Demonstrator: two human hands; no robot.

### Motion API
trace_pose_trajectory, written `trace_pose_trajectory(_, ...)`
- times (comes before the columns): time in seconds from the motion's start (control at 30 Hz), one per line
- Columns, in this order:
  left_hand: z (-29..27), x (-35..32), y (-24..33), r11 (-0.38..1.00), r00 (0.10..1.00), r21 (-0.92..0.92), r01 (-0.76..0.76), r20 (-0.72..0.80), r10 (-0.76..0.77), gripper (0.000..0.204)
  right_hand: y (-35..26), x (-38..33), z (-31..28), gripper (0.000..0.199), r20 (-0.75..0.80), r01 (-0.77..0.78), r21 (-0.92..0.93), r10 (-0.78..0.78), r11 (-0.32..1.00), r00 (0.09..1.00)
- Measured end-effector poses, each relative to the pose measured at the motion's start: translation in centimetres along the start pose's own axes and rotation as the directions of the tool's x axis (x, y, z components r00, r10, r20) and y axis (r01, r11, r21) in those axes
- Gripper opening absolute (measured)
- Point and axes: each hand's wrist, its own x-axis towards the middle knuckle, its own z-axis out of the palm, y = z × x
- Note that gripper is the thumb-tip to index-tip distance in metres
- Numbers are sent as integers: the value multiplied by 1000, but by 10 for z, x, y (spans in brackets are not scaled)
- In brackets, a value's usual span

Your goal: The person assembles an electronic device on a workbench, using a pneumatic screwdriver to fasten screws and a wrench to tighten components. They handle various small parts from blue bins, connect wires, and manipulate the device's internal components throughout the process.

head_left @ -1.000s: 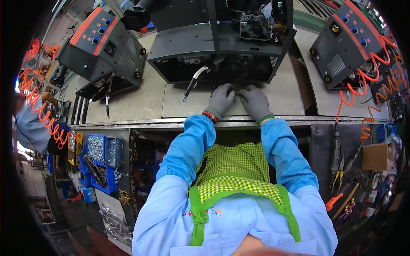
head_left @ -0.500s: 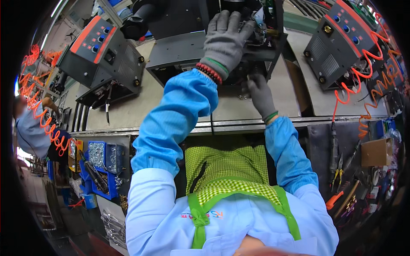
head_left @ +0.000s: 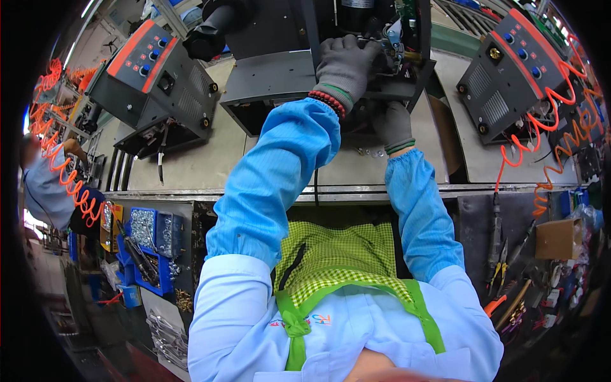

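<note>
1. While our left hand (head_left: 347, 60) reaches up curled onto the wiring block (head_left: 391, 35) inside the open dark machine (head_left: 286, 70) mid-desk, our right hand (head_left: 393, 124) presses its lower front edge, seemingly bracing it; grip unclear.
2. Closed units (head_left: 156, 76) flank it; bare desk (head_left: 197, 159) lies left, near edge touching our apron.

Steel workbench (head_left: 191, 159) with blue parts bins (head_left: 143, 239) and orange coiled hoses (head_left: 560, 108).

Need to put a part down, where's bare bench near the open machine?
Bare bench lies between the left machine and the open machine. A smaller patch sits between the forearms. Crowded around both hands.
</note>
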Motion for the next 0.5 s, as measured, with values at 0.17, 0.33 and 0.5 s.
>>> trace_pose_trajectory(0.17, 9, 3, 3, 999, 998, -14, -45, -52, 44, 42, 44, 8, 7, 27, 194, 112, -393, -37, 913, 980)
trace_pose_trajectory(0.33, 9, 1, 0, 999, 996, -9, -40, -80, 39, 39, 56, 7, 21, 30, 144, 213, -415, -167, 885, 975)
trace_pose_trajectory(0.5, 13, -1, 2, 999, 996, -16, -32, -88, 31, 39, 69, 10, 30, 31, 19, 254, -393, -269, 884, 963)
